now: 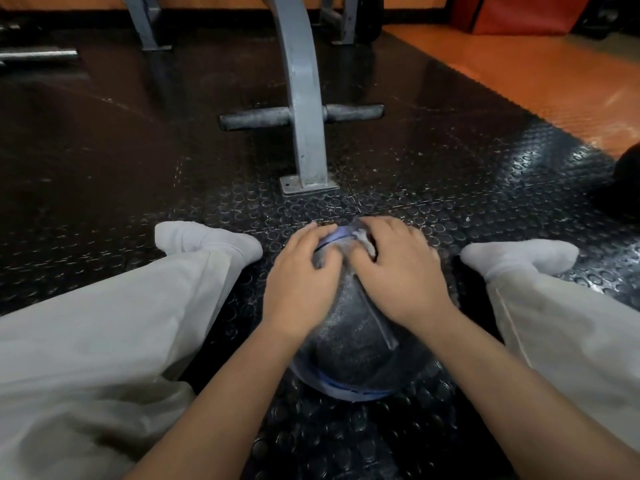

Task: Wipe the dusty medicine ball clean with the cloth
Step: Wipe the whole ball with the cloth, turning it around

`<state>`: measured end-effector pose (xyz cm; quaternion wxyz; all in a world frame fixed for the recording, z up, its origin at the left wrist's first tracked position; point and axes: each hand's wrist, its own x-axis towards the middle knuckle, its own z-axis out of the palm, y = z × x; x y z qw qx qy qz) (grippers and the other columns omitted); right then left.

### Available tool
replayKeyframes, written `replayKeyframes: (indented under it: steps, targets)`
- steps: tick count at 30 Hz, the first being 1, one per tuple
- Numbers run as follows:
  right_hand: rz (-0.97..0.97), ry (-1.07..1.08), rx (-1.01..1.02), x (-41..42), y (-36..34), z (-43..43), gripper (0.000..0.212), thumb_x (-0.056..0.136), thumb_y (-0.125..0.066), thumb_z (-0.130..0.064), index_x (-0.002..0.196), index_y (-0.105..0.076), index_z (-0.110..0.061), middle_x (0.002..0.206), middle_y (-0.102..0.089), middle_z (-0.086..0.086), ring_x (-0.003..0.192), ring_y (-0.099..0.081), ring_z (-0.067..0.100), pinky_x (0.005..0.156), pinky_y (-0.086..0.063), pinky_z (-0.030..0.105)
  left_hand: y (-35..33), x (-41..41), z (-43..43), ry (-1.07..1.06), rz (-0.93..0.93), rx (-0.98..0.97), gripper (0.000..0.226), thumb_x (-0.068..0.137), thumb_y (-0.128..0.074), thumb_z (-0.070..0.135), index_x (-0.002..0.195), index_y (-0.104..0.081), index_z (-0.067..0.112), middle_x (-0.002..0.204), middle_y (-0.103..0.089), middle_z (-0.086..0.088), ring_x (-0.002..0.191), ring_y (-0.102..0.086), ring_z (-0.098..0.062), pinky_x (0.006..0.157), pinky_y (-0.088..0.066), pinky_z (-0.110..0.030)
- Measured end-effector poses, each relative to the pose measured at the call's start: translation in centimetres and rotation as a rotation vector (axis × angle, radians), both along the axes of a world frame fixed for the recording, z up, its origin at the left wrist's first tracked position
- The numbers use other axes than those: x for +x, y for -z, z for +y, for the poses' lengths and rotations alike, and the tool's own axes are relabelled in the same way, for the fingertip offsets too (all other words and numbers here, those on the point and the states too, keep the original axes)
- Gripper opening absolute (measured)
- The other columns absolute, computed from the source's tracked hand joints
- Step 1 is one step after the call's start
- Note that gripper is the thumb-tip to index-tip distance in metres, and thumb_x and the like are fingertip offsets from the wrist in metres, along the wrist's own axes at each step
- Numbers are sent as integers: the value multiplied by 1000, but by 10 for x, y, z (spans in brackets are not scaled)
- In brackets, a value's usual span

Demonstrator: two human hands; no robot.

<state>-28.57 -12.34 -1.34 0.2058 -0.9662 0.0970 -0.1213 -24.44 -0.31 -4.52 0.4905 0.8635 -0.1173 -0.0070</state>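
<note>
The dusty dark-grey rubber medicine ball (349, 341) is sitting on black studded floor (415, 174) between spread legs (121, 323), likely to stop it rolling; left hand (301, 282) and right hand (398, 271) are both gripping a grey-blue cloth (337, 234) against its top

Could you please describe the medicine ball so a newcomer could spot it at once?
From the curved grey machine post bolted to the studded black floor mat, come straight toward the camera. The medicine ball sits there between two white socks, under the left hand, right hand and cloth. Unlike the dark round object at the right edge, it is dusty grey with a blue band.
</note>
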Motion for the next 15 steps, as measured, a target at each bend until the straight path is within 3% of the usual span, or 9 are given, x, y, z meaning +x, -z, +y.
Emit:
replayKeyframes:
  steps: [2,4,6,8,12,15]
  targets:
    - [5,-124,37,-1,-1,-7,40,93,-41,-45,131,-48,-33,133,-49,-10,122,-42,19,102,-34,43,-3,0,0,52,9,-27,37,94,-45,38,128,-60,34,143,-46,20,129,-42,-1,111,-31,-28]
    - [52,-147,216,11,2,-24,32,94,-44,-42,122,-56,-32,124,-56,-7,114,-49,18,98,-39,41,-6,-2,-4,80,-57,9,33,98,-46,33,128,-61,30,138,-53,17,127,-46,-3,112,-34,-34]
    - [124,7,449,27,1,-37,24,94,-44,-43,103,-62,-29,116,-61,-3,106,-54,19,91,-41,38,-8,-3,-8,62,-71,6,32,100,-45,30,128,-62,30,134,-57,17,126,-47,-3,112,-35,-36]
    - [193,146,557,40,3,-43,24,95,-43,-43,95,-61,-27,118,-62,0,106,-54,21,91,-40,37,-8,-3,-11,39,-52,-17,33,101,-42,26,127,-62,30,134,-56,18,127,-46,-2,113,-33,-34]
    - [141,146,333,28,5,-24,34,99,-33,-40,119,-55,-25,127,-55,3,118,-47,28,100,-36,45,-11,-3,-6,-35,19,-40,35,102,-38,25,125,-61,36,133,-55,23,125,-46,-1,111,-35,-31]
    - [42,12,72,3,2,-3,39,99,-34,-36,136,-44,-30,139,-46,-4,126,-39,23,104,-31,44,-9,-2,3,-40,67,21,37,102,-38,29,135,-55,34,141,-50,19,130,-43,-5,110,-32,-30]
